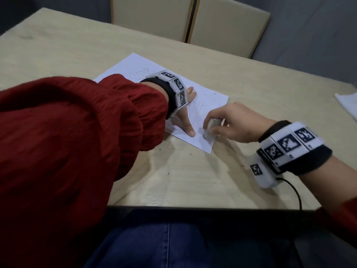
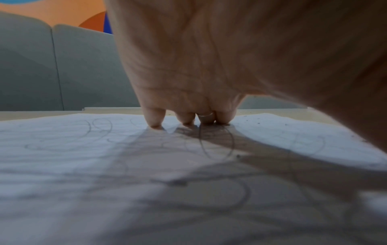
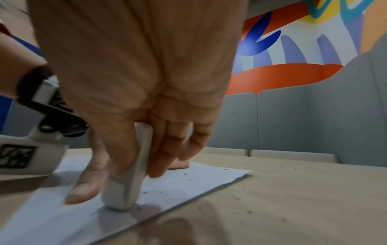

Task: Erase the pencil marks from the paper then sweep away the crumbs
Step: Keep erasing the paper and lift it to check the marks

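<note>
On the wooden table (image 1: pixel 77 45) the white paper (image 1: pixel 131 64) lies angled, one long edge running toward your right. Your right hand (image 1: pixel 237 122) pinches a white eraser (image 1: pixel 209 128) between thumb and fingers, its lower end touching the paper near the corner closest to you (image 3: pixel 119 195). That corner sits just beside the eraser; bare tabletop lies right past the edge.

Your left hand (image 1: pixel 186 111) is spread flat on the paper, fingers straight, fingertips (image 2: pixel 155 122) pressing down; thumb tip points at the eraser, near but apart. A ring (image 2: pixel 206 114) shows on one finger. Pencil marks (image 2: pixel 215 144), loops and curves, run across the sheet under and around that hand.

Dark crumbs (image 3: pixel 189 174) dot the paper by the eraser, and more are scattered on the table past the paper edge and toward you (image 1: pixel 169 173).

Open tabletop on your right side and between paper and the near table edge. A white cloth or sheet (image 1: pixel 347 105) sits at the far right, well apart. Two beige chair backs (image 1: pixel 193 20) stand beyond the far edge. Your red sleeve (image 1: pixel 77 142) covers the left part of the table.
</note>
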